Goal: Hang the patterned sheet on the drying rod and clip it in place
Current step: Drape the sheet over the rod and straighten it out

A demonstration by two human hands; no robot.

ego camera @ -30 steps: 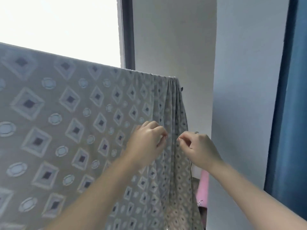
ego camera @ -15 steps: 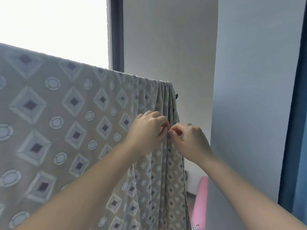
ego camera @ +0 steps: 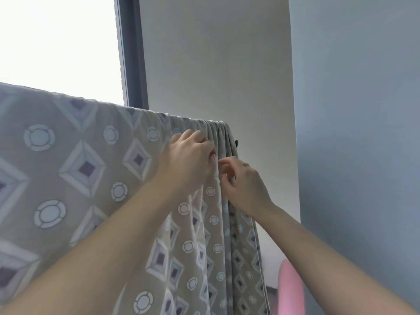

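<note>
The patterned sheet (ego camera: 75, 169), beige with diamonds and circles, hangs over the drying rod, which it covers; only the rod's dark end (ego camera: 237, 143) pokes out at the right. The cloth is bunched into folds near that end. My left hand (ego camera: 189, 159) pinches the gathered folds just below the rod. My right hand (ego camera: 244, 185) is beside it, fingers pinching the same folds at the sheet's right edge. No clip is visible.
A bright window (ego camera: 56, 42) with a dark frame (ego camera: 134, 53) is behind the sheet. A white wall (ego camera: 216, 64) and a grey-blue wall (ego camera: 359, 133) stand to the right. A pink object (ego camera: 291, 289) sits low at the right.
Both hands have moved up the folds toward the rod and closer together. The view has tilted upward.
</note>
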